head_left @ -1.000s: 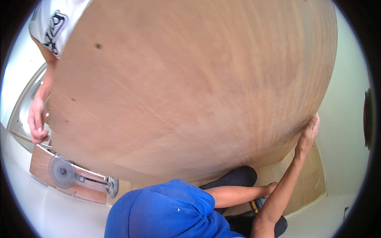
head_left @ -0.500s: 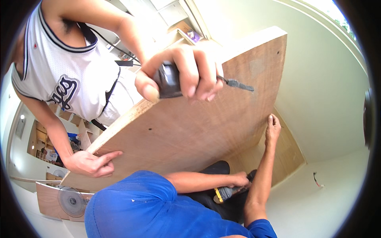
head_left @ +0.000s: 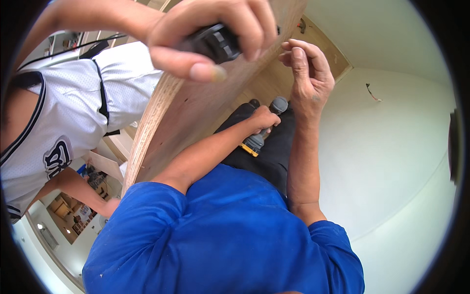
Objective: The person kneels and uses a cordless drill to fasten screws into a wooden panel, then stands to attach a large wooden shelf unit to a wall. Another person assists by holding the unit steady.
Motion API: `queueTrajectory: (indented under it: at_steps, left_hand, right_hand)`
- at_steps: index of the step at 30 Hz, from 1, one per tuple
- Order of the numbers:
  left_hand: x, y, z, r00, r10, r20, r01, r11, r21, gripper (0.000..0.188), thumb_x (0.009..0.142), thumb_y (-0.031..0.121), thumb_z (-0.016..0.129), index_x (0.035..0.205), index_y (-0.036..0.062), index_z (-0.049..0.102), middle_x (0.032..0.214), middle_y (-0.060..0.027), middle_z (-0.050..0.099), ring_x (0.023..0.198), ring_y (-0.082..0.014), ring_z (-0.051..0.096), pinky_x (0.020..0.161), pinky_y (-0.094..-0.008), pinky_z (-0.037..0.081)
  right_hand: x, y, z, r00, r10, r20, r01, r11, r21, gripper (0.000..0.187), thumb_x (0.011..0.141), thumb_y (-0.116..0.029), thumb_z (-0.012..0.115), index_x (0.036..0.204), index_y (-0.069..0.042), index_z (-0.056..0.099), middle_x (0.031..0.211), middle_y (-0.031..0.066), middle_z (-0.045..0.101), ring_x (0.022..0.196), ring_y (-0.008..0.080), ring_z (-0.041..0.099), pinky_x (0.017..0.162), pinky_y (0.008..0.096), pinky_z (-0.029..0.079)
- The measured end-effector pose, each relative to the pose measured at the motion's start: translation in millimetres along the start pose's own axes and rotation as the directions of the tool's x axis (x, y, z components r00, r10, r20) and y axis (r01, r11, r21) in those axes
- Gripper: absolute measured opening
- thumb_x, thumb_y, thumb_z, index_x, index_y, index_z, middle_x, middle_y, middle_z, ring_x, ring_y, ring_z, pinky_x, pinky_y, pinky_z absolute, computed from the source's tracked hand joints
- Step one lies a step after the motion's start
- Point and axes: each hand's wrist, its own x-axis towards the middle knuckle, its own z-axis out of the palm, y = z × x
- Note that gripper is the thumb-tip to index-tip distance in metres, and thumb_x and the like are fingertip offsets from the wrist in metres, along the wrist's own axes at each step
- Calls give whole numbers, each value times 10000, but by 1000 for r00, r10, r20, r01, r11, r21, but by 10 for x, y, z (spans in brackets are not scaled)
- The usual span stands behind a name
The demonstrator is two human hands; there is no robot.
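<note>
My left hand [head_left: 264, 120] is closed round the grip of a cordless drill [head_left: 253, 142], dark grey with a yellow band at its base. The drill is held over my black-trousered legs. My right hand [head_left: 311, 81] is raised to the right of a large wooden panel [head_left: 196, 105], apart from it. Its fingers are loosely curved and I see nothing in them. The panel stands tilted between me and a co-worker. Above its pale edge, the co-worker's hand [head_left: 205, 36] grips a small black device [head_left: 218, 43], close to my view.
The co-worker, in a white sleeveless top [head_left: 73, 117], stands at the left beyond the panel. A pale wall [head_left: 387, 161] rises on the right with a short wire [head_left: 372, 92] sticking out of it. A hammer-like tool [head_left: 301, 25] lies at the far corner.
My right hand has come off the panel's right edge and lifted. The drill is now in fuller view. The panel appears more steeply angled, and the co-worker's lower hand has left its face.
</note>
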Motion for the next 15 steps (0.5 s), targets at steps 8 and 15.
queueTrajectory:
  at_steps: [8, 15]
  left_hand:
    - [-797, 120, -92, 989, 76, -130, -72, 997, 36, 275, 736, 202, 749, 723, -72, 728, 729, -224, 740, 667, -308, 754, 648, -414, 604]
    - [-1129, 258, -337, 958, 161, -236, -160, 987, 25, 331, 774, 270, 776, 821, -58, 761, 752, -196, 753, 696, -288, 765, 661, -410, 614]
  right_hand:
    - [336, -671, -95, 961, -106, 257, 170, 956, -241, 124, 1048, 21, 634, 1137, 49, 714, 1055, 117, 716, 940, 164, 696, 843, 302, 577]
    - [552, -1656, 405, 566, -259, 783, 453, 891, -33, 165, 919, -105, 788, 920, 49, 728, 778, 131, 689, 724, 224, 664, 690, 325, 523]
